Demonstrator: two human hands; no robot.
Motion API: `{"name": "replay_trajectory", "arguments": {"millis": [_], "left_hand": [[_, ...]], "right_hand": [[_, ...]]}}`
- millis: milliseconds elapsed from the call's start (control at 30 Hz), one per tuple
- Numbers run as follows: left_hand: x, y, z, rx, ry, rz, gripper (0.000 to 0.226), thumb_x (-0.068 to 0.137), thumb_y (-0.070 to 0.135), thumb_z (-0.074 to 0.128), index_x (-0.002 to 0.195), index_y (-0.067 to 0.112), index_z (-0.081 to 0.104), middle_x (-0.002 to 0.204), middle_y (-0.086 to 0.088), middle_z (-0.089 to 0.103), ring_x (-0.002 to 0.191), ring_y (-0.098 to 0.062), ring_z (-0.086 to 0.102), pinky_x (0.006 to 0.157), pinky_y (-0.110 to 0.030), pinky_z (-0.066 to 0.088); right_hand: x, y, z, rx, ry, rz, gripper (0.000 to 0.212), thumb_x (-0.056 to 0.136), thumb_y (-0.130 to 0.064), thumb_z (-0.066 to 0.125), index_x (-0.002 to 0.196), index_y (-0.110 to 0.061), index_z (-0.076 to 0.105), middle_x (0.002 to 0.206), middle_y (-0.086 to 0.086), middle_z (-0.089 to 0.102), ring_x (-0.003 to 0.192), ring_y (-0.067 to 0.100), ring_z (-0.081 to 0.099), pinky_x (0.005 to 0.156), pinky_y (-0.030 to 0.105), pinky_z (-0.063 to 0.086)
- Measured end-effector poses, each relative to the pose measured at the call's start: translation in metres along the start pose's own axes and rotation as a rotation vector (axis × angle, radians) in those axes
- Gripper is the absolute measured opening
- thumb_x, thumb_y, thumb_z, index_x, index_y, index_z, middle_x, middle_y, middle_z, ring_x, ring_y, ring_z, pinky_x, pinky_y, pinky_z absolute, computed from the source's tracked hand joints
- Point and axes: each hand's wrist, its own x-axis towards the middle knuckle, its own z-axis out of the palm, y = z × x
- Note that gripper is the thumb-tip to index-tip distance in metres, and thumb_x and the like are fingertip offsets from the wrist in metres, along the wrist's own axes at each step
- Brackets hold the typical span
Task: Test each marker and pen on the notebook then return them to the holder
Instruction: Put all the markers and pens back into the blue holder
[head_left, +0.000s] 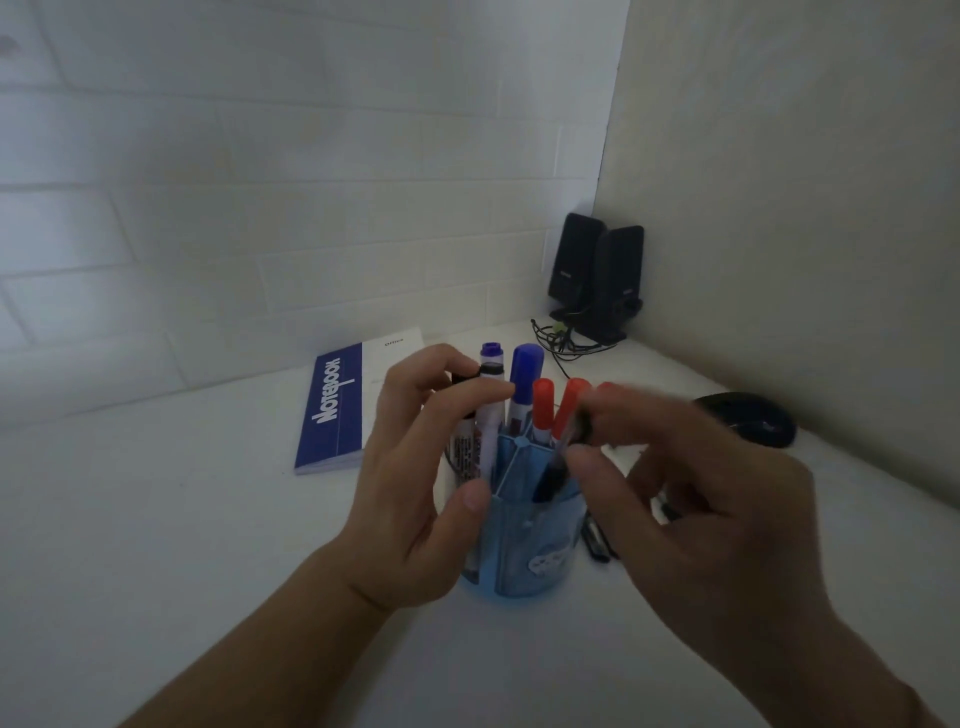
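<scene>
Two hands work at the blue holder, which stands on the white table. The left hand wraps the holder's left side: thumb on the front wall, fingers curled round the markers standing in the left compartment, fingertips touching a white-bodied marker with a black collar and violet tip. The right hand is motion-blurred; its thumb and fingers pinch a slim clear pen with a dark tip, tilted, tip down inside the holder's right front compartment. Behind it stand a blue-capped marker and red-capped markers in the rear compartments. Some dark pens lie on the table just right of the holder, partly hidden by the right hand. The closed blue-and-white notebook lies flat to the rear left, apart from the holder. A black mouse sits to the right rear. Two black speakers with tangled cables stand in the wall corner.
</scene>
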Motion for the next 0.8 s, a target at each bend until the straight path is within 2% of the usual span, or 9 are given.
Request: {"name": "replay_trajectory", "arguments": {"millis": [133,200,267,300,367,433,533,700,800], "left_hand": [[0.003,0.004,-0.001,0.144,0.023,0.091,0.050,0.093,0.048,0.035,0.123,0.011,0.047,0.130,-0.010,0.045,0.124,-0.028,0.041,0.103,-0.040,0.032],[0.006,0.005,-0.002,0.230,0.001,0.181,0.047,0.092,0.046,0.037,0.125,0.014,0.046,0.135,-0.011,0.044,0.125,-0.030,0.037,0.102,-0.046,0.030],[0.007,0.007,-0.002,0.321,-0.081,0.284,0.044,0.092,0.048,0.037,0.126,0.023,0.048,0.139,-0.010,0.041,0.129,-0.030,0.032,0.100,-0.056,0.028],[0.007,0.008,-0.002,0.366,-0.133,0.325,0.043,0.092,0.050,0.036,0.126,0.028,0.048,0.141,-0.008,0.040,0.131,-0.030,0.029,0.100,-0.059,0.026],[0.007,0.010,-0.002,0.439,-0.224,0.373,0.042,0.092,0.055,0.034,0.126,0.036,0.049,0.144,-0.005,0.038,0.135,-0.030,0.025,0.104,-0.060,0.019],[0.006,0.013,0.000,0.472,-0.281,0.384,0.041,0.091,0.058,0.034,0.123,0.040,0.053,0.145,-0.003,0.038,0.138,-0.029,0.022,0.106,-0.060,0.014],[0.004,0.014,0.002,0.472,-0.323,0.351,0.045,0.089,0.061,0.035,0.119,0.038,0.059,0.146,-0.002,0.038,0.140,-0.029,0.019,0.106,-0.063,0.011],[0.005,0.016,0.001,0.512,-0.322,0.263,0.056,0.090,0.063,0.025,0.134,0.032,0.042,0.141,0.002,0.039,0.133,-0.026,0.028,0.105,-0.060,0.016],[0.007,0.017,0.001,0.569,-0.320,0.247,0.057,0.091,0.063,0.021,0.138,0.034,0.037,0.136,0.002,0.037,0.126,-0.026,0.031,0.106,-0.057,0.016]], "right_hand": [[0.000,0.008,-0.009,0.062,-0.043,-0.001,0.024,0.089,-0.022,0.060,0.113,-0.023,0.065,0.073,-0.022,0.063,0.045,-0.002,0.047,0.044,0.005,0.033],[0.003,0.016,-0.017,0.176,0.054,0.101,0.025,0.090,-0.020,0.057,0.110,-0.035,0.062,0.075,-0.015,0.069,0.041,0.011,0.051,0.036,0.024,0.040],[0.007,0.032,-0.023,0.176,0.114,0.262,0.024,0.089,-0.012,0.057,0.096,-0.035,0.062,0.074,-0.009,0.070,0.040,0.013,0.052,0.038,0.027,0.041],[0.008,0.041,-0.023,0.082,0.060,0.362,0.025,0.087,-0.010,0.059,0.089,-0.034,0.062,0.072,-0.008,0.069,0.043,0.010,0.052,0.041,0.024,0.042],[0.003,0.059,-0.017,-0.248,-0.298,0.476,0.019,0.086,-0.019,0.061,0.084,-0.037,0.059,0.074,-0.011,0.067,0.056,0.001,0.055,0.055,0.021,0.045],[-0.004,0.067,-0.006,-0.484,-0.658,0.503,0.007,0.086,-0.037,0.059,0.093,-0.039,0.059,0.081,-0.018,0.060,0.071,-0.001,0.055,0.069,0.023,0.049],[-0.010,0.063,0.002,-0.576,-0.892,0.566,0.022,0.084,-0.049,0.057,0.091,-0.030,0.062,0.084,-0.011,0.060,0.077,0.007,0.058,0.073,0.028,0.053],[-0.011,0.056,0.003,-0.631,-0.878,0.605,0.022,0.082,-0.038,0.061,0.088,-0.017,0.066,0.089,0.003,0.067,0.079,0.016,0.063,0.069,0.029,0.052],[-0.003,0.060,-0.005,-0.585,-0.755,0.642,0.015,0.078,-0.035,0.066,0.071,-0.022,0.061,0.078,-0.001,0.062,0.070,0.013,0.059,0.063,0.026,0.050]]}}
